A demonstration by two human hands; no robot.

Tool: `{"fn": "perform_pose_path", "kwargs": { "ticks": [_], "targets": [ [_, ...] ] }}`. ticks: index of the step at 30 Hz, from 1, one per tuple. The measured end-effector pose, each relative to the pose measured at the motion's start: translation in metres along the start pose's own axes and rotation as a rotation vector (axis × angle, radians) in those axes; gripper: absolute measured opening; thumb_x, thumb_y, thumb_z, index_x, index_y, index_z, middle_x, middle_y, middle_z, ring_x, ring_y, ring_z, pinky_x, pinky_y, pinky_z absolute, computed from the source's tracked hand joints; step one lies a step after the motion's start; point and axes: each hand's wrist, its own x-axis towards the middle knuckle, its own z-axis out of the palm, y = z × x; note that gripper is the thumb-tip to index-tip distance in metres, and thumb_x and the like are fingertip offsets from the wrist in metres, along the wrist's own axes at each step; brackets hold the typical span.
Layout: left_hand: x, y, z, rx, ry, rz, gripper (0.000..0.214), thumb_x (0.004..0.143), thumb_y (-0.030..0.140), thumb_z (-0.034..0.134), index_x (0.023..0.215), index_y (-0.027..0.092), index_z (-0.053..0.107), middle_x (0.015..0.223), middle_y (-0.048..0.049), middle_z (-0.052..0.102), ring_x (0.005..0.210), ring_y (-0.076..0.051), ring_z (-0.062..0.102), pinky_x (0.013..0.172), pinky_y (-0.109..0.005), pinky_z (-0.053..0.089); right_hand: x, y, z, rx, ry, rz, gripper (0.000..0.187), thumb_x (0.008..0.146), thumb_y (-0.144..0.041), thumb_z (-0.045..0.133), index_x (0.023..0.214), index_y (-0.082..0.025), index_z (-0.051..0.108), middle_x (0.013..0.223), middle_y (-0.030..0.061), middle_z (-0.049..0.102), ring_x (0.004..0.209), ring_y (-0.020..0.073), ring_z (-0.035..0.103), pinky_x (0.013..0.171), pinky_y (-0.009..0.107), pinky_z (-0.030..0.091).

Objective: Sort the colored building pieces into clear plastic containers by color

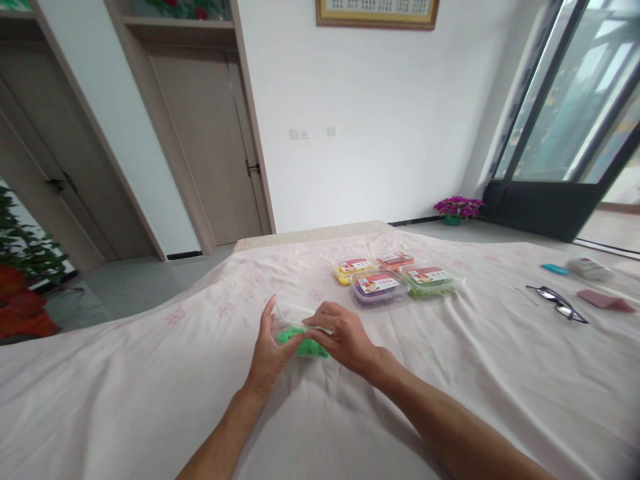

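Note:
In front of me on the cloth is a clear plastic package of bright green pieces (306,344); I cannot tell whether it is a box or a bag. My left hand (270,350) grips its left side, with the thumb across the near edge and the fingers behind. From the right, my right hand (345,337) pinches the upper edge between thumb and fingertips. Both thumbs nearly meet over the package, and part of it is hidden behind my fingers. Beyond it sit clear lidded boxes with labels: a yellow one (345,272), a purple one (379,287), a green one (431,280) and an orange-red one (396,259).
A pale floral cloth (150,380) covers the wide surface, wrinkled in places. To the right lie eyeglasses (557,303), a pink folded item (605,300), a small blue item (555,269) and a whitish pack (590,268). Purple flowers (459,207) stand on the floor behind.

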Motion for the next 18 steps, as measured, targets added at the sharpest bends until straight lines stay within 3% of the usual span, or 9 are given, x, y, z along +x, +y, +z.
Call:
{"fn": "perform_pose_path", "kwargs": {
  "ticks": [6, 10, 13, 18],
  "targets": [
    [-0.001, -0.005, -0.002, 0.026, 0.039, 0.019, 0.093, 0.068, 0.029, 0.085, 0.149, 0.034, 0.038, 0.135, -0.0077, 0.059, 0.132, -0.031, 0.053, 0.111, -0.050, 0.041, 0.000, 0.003, 0.000, 0.133, 0.018, 0.042, 0.025, 0.096, -0.039, 0.063, 0.099, -0.022, 0.080, 0.079, 0.0049, 0.068, 0.077, 0.0160, 0.062, 0.073, 0.027, 0.048],
    [0.001, -0.008, -0.004, 0.062, 0.060, 0.068, 0.094, 0.064, 0.025, 0.088, 0.146, 0.036, 0.044, 0.155, -0.0056, 0.045, 0.148, -0.033, 0.033, 0.122, -0.053, 0.026, 0.002, 0.000, -0.004, 0.192, -0.037, 0.060, 0.029, 0.097, -0.043, 0.060, 0.094, -0.022, 0.081, 0.075, 0.0033, 0.065, 0.076, 0.0157, 0.060, 0.071, 0.027, 0.047],
    [0.001, -0.005, -0.005, 0.045, 0.056, 0.085, 0.092, 0.061, 0.019, 0.089, 0.142, 0.037, 0.050, 0.159, -0.0027, 0.040, 0.152, -0.031, 0.027, 0.126, -0.049, 0.017, 0.005, -0.002, -0.010, 0.209, -0.121, 0.065, 0.034, 0.099, -0.044, 0.056, 0.089, -0.022, 0.081, 0.070, 0.0023, 0.063, 0.075, 0.0158, 0.058, 0.069, 0.027, 0.045],
    [-0.002, 0.006, -0.002, -0.141, 0.083, 0.041, 0.088, 0.054, 0.008, 0.090, 0.132, 0.034, 0.059, 0.156, -0.0035, 0.044, 0.153, -0.029, 0.024, 0.123, -0.045, 0.024, 0.010, -0.004, -0.020, 0.218, -0.219, 0.065, 0.040, 0.101, -0.046, 0.051, 0.086, -0.021, 0.079, 0.066, 0.0013, 0.059, 0.073, 0.0157, 0.055, 0.068, 0.027, 0.044]
  ]
}}
